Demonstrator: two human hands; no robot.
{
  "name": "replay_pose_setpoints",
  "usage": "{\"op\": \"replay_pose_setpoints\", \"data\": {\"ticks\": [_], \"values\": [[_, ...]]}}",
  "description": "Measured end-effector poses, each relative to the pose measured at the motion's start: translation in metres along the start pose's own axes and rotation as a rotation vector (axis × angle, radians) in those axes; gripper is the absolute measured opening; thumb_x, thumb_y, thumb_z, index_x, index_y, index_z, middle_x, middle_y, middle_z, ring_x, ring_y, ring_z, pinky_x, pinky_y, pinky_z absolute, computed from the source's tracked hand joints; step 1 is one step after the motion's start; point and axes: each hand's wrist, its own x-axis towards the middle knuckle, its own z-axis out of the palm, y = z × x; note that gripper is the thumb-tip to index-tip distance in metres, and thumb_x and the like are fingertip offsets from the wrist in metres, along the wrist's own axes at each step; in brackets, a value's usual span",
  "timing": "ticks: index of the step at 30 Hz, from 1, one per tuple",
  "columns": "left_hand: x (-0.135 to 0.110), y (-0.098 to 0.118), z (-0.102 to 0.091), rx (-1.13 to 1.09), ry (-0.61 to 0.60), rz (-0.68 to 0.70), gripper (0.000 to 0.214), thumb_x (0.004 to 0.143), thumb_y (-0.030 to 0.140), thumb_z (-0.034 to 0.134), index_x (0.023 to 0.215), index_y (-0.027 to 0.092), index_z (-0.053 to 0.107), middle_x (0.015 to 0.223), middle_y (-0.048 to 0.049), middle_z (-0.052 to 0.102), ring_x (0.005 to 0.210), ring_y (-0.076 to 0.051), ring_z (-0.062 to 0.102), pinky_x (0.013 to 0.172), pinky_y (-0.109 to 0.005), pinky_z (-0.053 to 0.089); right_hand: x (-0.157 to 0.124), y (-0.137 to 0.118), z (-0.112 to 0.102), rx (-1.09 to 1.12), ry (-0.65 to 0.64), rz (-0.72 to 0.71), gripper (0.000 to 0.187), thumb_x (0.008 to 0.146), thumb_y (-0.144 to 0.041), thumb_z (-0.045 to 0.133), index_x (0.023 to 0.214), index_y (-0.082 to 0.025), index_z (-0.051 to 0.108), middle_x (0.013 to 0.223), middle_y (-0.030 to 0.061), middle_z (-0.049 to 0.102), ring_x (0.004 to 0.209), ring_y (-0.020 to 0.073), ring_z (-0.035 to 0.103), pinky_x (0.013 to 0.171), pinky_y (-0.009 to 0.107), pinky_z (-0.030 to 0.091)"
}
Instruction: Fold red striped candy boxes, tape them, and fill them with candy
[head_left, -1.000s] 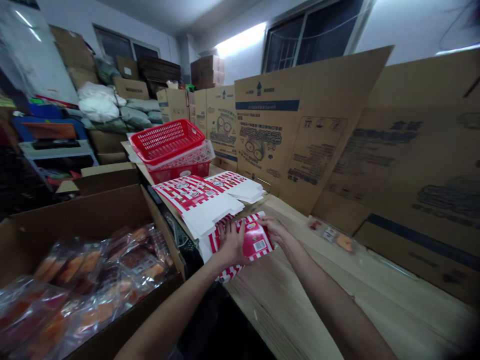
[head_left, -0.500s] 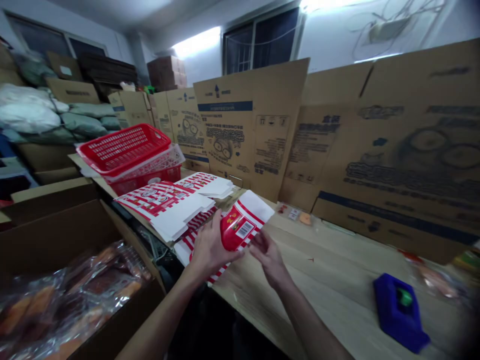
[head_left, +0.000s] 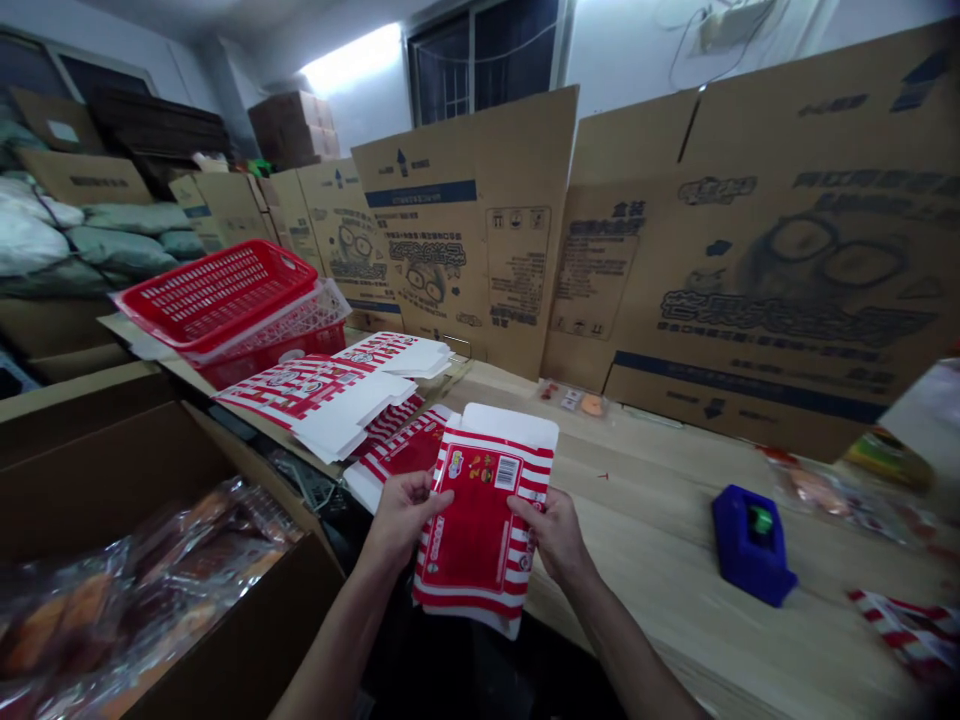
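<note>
From the head camera, a flat red-and-white striped paperboard carton blank (head_left: pixel 476 525) is held up in front of the person, above the near edge of the pale wooden worktop (head_left: pixel 645 520). The left hand (head_left: pixel 401 520) pinches its left edge, with the thumb on the printed red face, and the right hand (head_left: pixel 551 535) closes in the same way on the right edge, so each grip is shut on the blank. It looks light and fairly stiff, though thin enough to bow or crease along its scored folds, and its smooth coated face may slip a little; the long side edges seem the surest place to hold it. Just left of it lie stacks of similar striped blanks (head_left: pixel 322 400), with red plastic baskets (head_left: pixel 206 295) beyond them. A blue tape dispenser (head_left: pixel 750 545) sits to the right on the worktop. At lower left, an open cardboard carton (head_left: pixel 97 470) holds clear bags of orange-brown food (head_left: pixel 142 590), and flattened corrugated cartons (head_left: pixel 465 230) stand along the back.
</note>
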Motion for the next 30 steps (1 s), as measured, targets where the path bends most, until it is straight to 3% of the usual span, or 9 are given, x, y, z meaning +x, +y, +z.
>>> {"op": "replay_pose_setpoints", "data": {"ticks": [5, 8, 10, 13, 16, 21, 25, 30], "values": [[-0.013, -0.010, -0.005, -0.112, 0.033, -0.008, 0.033, 0.064, 0.040, 0.081, 0.062, 0.014, 0.060, 0.060, 0.0006, 0.066, 0.050, -0.009, 0.054, 0.050, -0.019, 0.041, -0.006, -0.007, 0.001, 0.050, 0.010, 0.102, 0.028, 0.059, -0.035, 0.084, 0.079, -0.017, 0.075, 0.081, 0.0069, 0.076, 0.067, 0.0213, 0.070, 0.066, 0.032, 0.057], [-0.025, -0.019, -0.010, -0.024, -0.063, -0.041, 0.033, 0.072, 0.046, 0.075, 0.075, 0.014, 0.067, 0.064, 0.0001, 0.065, 0.054, -0.010, 0.054, 0.053, -0.019, 0.040, -0.001, -0.016, -0.004, 0.072, 0.100, 0.081, 0.031, 0.054, -0.034, 0.087, 0.076, -0.018, 0.074, 0.077, 0.0051, 0.076, 0.063, 0.0197, 0.069, 0.062, 0.030, 0.056], [-0.034, -0.029, -0.012, 0.025, -0.101, -0.088, 0.038, 0.073, 0.051, 0.072, 0.070, 0.013, 0.066, 0.059, 0.0005, 0.062, 0.050, -0.009, 0.050, 0.050, -0.020, 0.037, 0.002, -0.019, -0.008, 0.076, 0.126, 0.076, 0.033, 0.053, -0.033, 0.087, 0.079, -0.018, 0.074, 0.080, 0.0053, 0.076, 0.066, 0.0206, 0.070, 0.064, 0.031, 0.057], [-0.046, -0.046, -0.010, 0.067, 0.016, -0.063, 0.047, 0.073, 0.057, 0.068, 0.057, 0.014, 0.058, 0.050, 0.0026, 0.054, 0.044, -0.008, 0.041, 0.046, -0.019, 0.030, 0.002, -0.017, -0.014, 0.050, 0.107, 0.096, 0.035, 0.054, -0.032, 0.086, 0.082, -0.018, 0.073, 0.087, 0.0073, 0.076, 0.074, 0.0243, 0.072, 0.071, 0.035, 0.058], [-0.053, -0.054, -0.005, 0.131, 0.065, -0.032, 0.046, 0.074, 0.057, 0.067, 0.059, 0.014, 0.059, 0.051, 0.0030, 0.053, 0.046, -0.008, 0.042, 0.046, -0.019, 0.029, -0.006, -0.012, -0.019, 0.044, 0.120, 0.110, 0.034, 0.055, -0.032, 0.086, 0.083, -0.018, 0.073, 0.087, 0.0067, 0.076, 0.076, 0.0243, 0.072, 0.072, 0.035, 0.058], [-0.056, -0.047, 0.003, -0.001, -0.106, -0.108, 0.040, 0.076, 0.054, 0.068, 0.077, 0.014, 0.066, 0.067, -0.0001, 0.064, 0.058, -0.012, 0.055, 0.054, -0.020, 0.040, -0.029, -0.007, -0.024, 0.021, 0.064, 0.218, 0.030, 0.055, -0.031, 0.086, 0.079, -0.018, 0.074, 0.078, 0.0057, 0.076, 0.066, 0.0217, 0.070, 0.067, 0.032, 0.057], [-0.062, -0.054, 0.010, -0.170, -0.021, -0.124, 0.041, 0.072, 0.054, 0.072, 0.067, 0.014, 0.062, 0.056, 0.0017, 0.060, 0.048, -0.010, 0.051, 0.050, -0.020, 0.040, -0.051, 0.005, -0.023, 0.007, -0.009, 0.292, 0.038, 0.058, -0.033, 0.085, 0.089, -0.017, 0.073, 0.086, 0.0089, 0.076, 0.073, 0.0262, 0.072, 0.070, 0.038, 0.057], [-0.075, -0.066, 0.017, -0.185, -0.006, -0.170, 0.040, 0.073, 0.052, 0.072, 0.075, 0.012, 0.067, 0.056, 0.0006, 0.062, 0.050, -0.012, 0.056, 0.051, -0.021, 0.042, -0.066, 0.014, -0.033, 0.022, -0.010, 0.338, 0.038, 0.061, -0.034, 0.084, 0.092, -0.016, 0.073, 0.090, 0.0100, 0.076, 0.078, 0.0266, 0.072, 0.077, 0.039, 0.056]]}}
